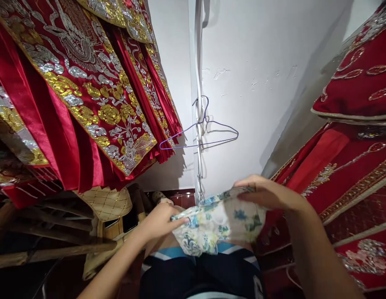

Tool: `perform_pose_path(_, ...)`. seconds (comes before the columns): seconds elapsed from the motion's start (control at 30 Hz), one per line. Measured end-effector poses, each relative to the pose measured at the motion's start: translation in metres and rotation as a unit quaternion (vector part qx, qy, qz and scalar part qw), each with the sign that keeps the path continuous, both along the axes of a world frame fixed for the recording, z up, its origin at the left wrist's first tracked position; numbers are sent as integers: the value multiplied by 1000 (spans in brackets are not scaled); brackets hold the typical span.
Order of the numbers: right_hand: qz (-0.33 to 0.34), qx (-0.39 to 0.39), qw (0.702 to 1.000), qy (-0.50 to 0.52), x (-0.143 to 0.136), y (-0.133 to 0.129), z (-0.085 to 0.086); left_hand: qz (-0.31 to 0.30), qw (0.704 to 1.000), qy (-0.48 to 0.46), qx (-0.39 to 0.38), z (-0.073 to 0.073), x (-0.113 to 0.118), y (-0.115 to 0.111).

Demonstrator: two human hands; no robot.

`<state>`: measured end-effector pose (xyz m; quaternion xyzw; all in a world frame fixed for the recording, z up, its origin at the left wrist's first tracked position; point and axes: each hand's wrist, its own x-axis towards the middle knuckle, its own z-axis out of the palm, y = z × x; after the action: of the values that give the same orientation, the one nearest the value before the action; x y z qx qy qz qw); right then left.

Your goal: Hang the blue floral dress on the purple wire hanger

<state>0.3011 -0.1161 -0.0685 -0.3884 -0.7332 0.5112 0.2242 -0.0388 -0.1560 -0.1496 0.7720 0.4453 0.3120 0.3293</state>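
A white floral garment (211, 226) with blue, green and yellow flowers hangs between my two hands in front of my lap. Its kind is hard to tell; it may be a pair of shorts. My left hand (163, 220) is closed on its upper left edge, thumb pressed over the cloth. At the upper right corner, my right hand (264, 192) is curled around the cloth, slightly blurred, with some fingers hidden. Beyond the garment, a thin purple wire hanger (199, 146) hangs bare on a white vertical strap (199, 83) against the wall.
Red sequined garments (96, 91) hang at the left, and more red embroidered ones (351, 166) at the right. Wooden poles (56, 253) and a cream quilted cloth (107, 201) are low on the left. The white wall (252, 54) rises ahead, above a red tiled floor (183, 200).
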Motion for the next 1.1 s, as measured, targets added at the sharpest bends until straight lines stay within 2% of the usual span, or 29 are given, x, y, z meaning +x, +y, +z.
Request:
perform_pose_path(0.1, -95, 134, 986, -9, 2, 32, -2, 40, 992, 110, 44, 18, -36, 8)
perform_pose_path(0.23, -204, 251, 945, 46, -24, 86, -23, 112, 963, 206, 134, 37, -66, 19)
perform_pose_path(0.33, -210, 261, 941, 47, -54, 122, -37, 165, 939, 240, 181, 47, -76, 30)
perform_pose_path(0.43, -198, 238, 951, 22, -71, 141, -47, 219, 918, 304, 133, 54, -80, 38)
perform_pose_path(0.5, -199, 238, 950, 18, -70, 140, -51, 238, 908, 338, 62, 55, -79, 40)
perform_pose_path(0.57, -208, 242, 948, 17, -61, 132, -53, 252, 903, 346, 23, 54, -74, 39)
perform_pose_path(0.67, -229, 252, 940, 9, -40, 115, -50, 290, 887, 354, 58, 49, -60, 36)
perform_pose_path(0.8, -272, 275, 922, -18, -20, 96, -35, 338, 870, 337, 126, 49, -39, 41)
perform_pose_path(0.93, -286, 256, 923, -34, -15, 87, -22, 371, 887, 223, 164, 65, -33, 59)
perform_pose_path(1.03, -274, 233, 933, -29, -16, 82, -19, 339, 928, 72, 134, 79, -32, 81)
perform_pose_path(1.1, -269, 219, 937, -22, -18, 79, -18, 303, 946, -33, 110, 87, -29, 97)
